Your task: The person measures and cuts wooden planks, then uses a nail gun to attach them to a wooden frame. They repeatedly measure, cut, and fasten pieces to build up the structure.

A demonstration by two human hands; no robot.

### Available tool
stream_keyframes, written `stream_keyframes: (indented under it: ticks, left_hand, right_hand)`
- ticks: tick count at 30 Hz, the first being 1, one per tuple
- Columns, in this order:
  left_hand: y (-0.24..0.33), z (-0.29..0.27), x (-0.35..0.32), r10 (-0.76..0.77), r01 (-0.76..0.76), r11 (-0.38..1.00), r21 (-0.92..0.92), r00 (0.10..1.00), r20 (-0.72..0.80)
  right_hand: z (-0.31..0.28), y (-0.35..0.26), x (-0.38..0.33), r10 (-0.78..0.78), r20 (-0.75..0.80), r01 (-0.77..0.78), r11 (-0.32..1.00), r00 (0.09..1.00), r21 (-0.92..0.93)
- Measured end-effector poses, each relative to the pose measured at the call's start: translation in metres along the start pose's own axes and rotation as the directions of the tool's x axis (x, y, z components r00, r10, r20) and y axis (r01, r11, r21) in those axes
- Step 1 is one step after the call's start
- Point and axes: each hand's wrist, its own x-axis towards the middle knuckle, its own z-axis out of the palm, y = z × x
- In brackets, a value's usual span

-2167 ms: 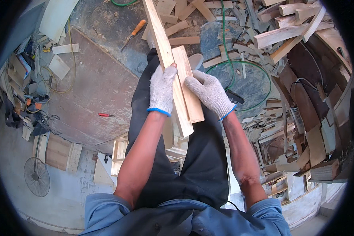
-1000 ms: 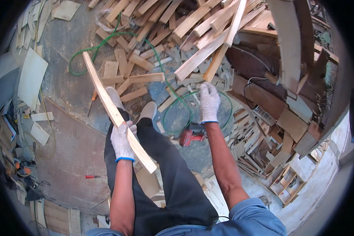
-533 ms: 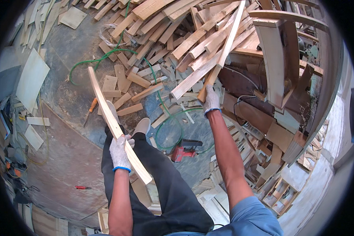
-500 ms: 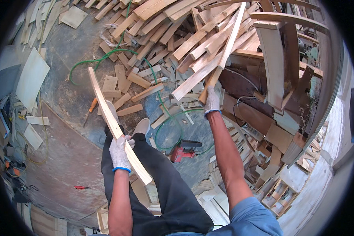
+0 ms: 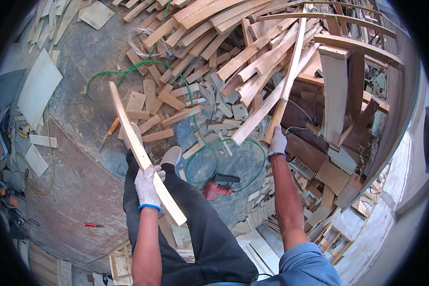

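My left hand (image 5: 148,185), in a white knit glove with a blue cuff, is closed around a long pale wooden strip (image 5: 136,143). The strip slants over my legs, its near end beyond my wrist and its far end above the floor. At the right, my gloved right hand (image 5: 277,144) grips the near end of another wooden strip (image 5: 279,114). That one reaches up and away across the lumber pile, its far end among other pieces. Close beside it lies a thicker pale plank (image 5: 256,119) with its end sticking out from the pile.
A large lumber pile (image 5: 214,43) fills the far side. A green hose (image 5: 195,119) loops over the floor near a red nail gun (image 5: 216,189). An orange-handled screwdriver (image 5: 113,126) and red pliers (image 5: 93,225) lie left. A curved wooden frame (image 5: 332,93) stands right.
My right hand has moved right and nearer to me, drawing the strip's end with it. The plank beside it has shifted rightward too. My left hand still holds its strip, nearly unmoved.
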Motion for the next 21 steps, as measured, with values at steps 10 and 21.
stream_keyframes:
  ticks: [10,21]
  left_hand:
    - [0.005,0.004,0.005,-0.005,0.005,1.000,-0.003,1.000,0.026]
    - [0.022,0.009,0.007,-0.027,0.028,1.000,-0.009,0.999,0.046]
  right_hand:
    - [0.037,-0.090,-0.051,-0.425,0.123,0.428,0.904,0.897,0.004]
    - [0.207,-0.153,-0.031,0.013,0.642,-0.490,0.658,0.767,0.572]
